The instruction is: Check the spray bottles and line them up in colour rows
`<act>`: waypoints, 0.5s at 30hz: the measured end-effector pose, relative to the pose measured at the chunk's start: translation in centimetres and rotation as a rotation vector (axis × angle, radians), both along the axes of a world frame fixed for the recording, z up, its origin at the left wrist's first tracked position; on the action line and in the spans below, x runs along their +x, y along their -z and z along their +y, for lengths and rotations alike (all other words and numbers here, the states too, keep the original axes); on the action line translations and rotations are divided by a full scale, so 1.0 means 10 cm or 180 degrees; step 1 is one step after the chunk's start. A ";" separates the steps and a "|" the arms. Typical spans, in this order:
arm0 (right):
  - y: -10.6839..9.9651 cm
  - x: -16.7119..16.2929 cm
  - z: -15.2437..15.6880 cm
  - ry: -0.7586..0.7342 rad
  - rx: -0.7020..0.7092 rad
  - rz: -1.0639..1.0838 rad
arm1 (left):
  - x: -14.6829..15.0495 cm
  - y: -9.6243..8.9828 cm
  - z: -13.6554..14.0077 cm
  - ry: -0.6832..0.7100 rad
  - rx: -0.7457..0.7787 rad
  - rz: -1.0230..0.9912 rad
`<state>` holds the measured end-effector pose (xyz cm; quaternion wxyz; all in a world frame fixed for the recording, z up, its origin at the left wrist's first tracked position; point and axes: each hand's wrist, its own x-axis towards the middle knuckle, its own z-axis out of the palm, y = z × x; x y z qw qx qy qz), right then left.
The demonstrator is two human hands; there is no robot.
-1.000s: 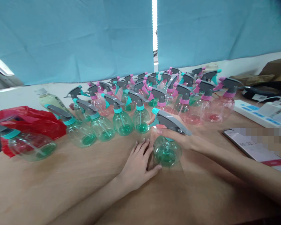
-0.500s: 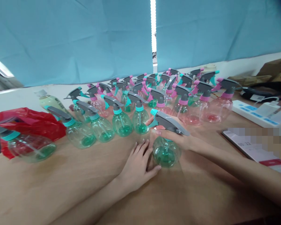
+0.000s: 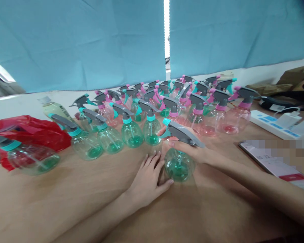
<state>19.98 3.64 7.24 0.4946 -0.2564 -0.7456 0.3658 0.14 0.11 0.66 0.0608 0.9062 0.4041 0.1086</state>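
A green see-through spray bottle (image 3: 179, 166) with a grey trigger head and turquoise nozzle stands upright on the wooden table (image 3: 96, 189). Around its neck, just under the head, my right hand (image 3: 190, 147) is closed; part of the fingers is hidden behind the head. My left hand (image 3: 149, 180) lies flat on the table just left of this bottle, fingers spread, its thumb near the bottle's base. Beyond the hands is a row of green spray bottles (image 3: 132, 132), with pink spray bottles (image 3: 228, 123) to the right.
Several more sprayers crowd the back. On the left are a red plastic bag (image 3: 32, 130), a pale labelled bottle (image 3: 52, 107) and a separate green sprayer (image 3: 35, 158). A phone (image 3: 268, 162) and a white power strip (image 3: 273, 124) lie on the right. Blue curtain (image 3: 78, 44) hangs behind.
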 end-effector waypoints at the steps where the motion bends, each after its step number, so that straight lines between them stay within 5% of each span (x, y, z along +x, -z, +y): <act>1: 0.00 0.00 0.00 -0.0011 0.0018 0.0006 | 0.00 0.00 0.00 -0.0002 -0.0013 0.0018; 15: -0.12 0.00 -0.09 0.0238 -0.0091 -0.0235 | 0.00 -0.03 -0.01 -0.0014 -0.0064 0.0106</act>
